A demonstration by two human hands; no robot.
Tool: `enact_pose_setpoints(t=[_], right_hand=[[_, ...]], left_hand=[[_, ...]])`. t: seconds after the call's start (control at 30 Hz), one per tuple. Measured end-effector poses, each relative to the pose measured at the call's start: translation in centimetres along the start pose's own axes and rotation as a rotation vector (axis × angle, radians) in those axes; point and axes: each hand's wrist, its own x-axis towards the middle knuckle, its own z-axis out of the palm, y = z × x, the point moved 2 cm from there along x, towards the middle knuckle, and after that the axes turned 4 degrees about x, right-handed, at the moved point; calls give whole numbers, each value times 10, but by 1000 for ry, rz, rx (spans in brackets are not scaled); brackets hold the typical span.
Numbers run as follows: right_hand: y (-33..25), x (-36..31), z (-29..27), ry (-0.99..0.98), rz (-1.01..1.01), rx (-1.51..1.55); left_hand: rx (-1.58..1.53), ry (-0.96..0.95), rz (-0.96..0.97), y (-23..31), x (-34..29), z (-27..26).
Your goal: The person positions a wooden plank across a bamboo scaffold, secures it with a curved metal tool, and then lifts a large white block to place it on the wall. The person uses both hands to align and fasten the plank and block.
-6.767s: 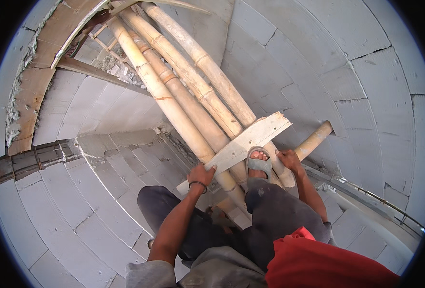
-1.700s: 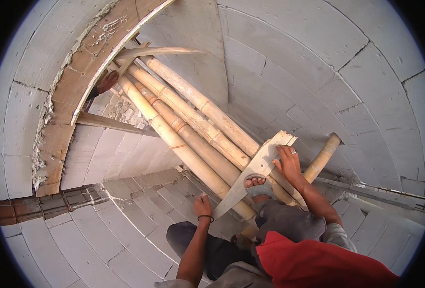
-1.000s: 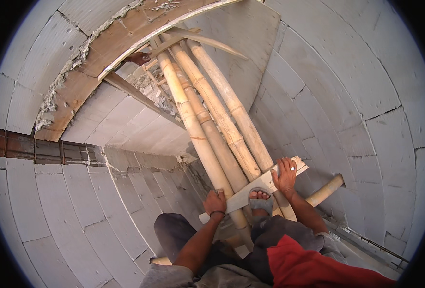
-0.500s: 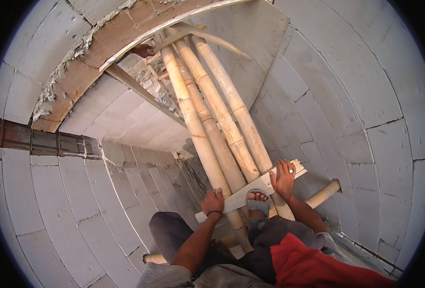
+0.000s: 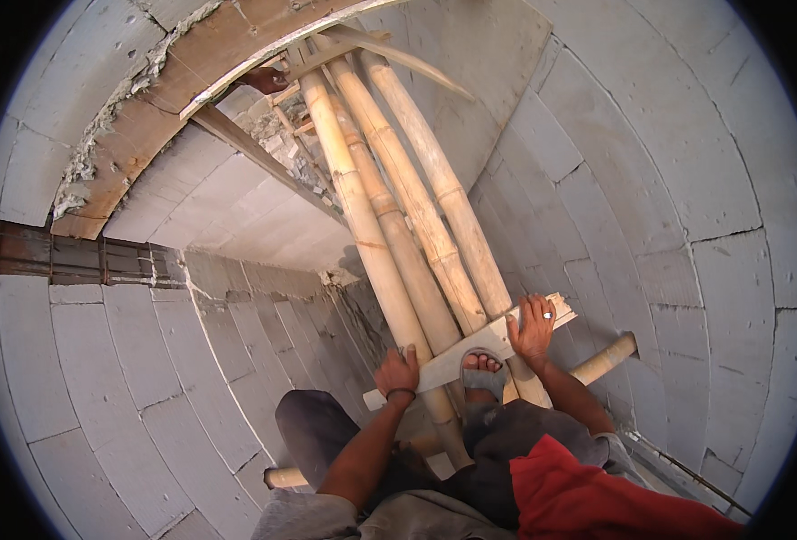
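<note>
A pale wooden plank lies crosswise over several long bamboo poles. Near the plank's left end, my left hand is closed round it, beside the leftmost pole; its fingertips are hidden. My right hand, with a ring on one finger, grips the plank close to its right end. Between the hands, my sandalled foot presses on the middle of the plank.
Another person's hand is by a short crosspiece at the poles' far end. A thicker bamboo crosspole runs beneath. Grey block walls rise on both sides. A curved wooden board arches at upper left.
The view has shifted slightly. Both hands keep their hold on the plank, and the left hand sits a little further left. The foot stays on the plank.
</note>
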Motion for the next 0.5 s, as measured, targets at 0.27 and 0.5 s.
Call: enact_pose_setpoints(t=[0.27,0.5], right_hand=[[0,0,1,-5,-1,7],[-2,1,0,-8,2,-8]], left_hand=[[60,-3,-12,3,1,0],[59,32,9,2,1,-1]])
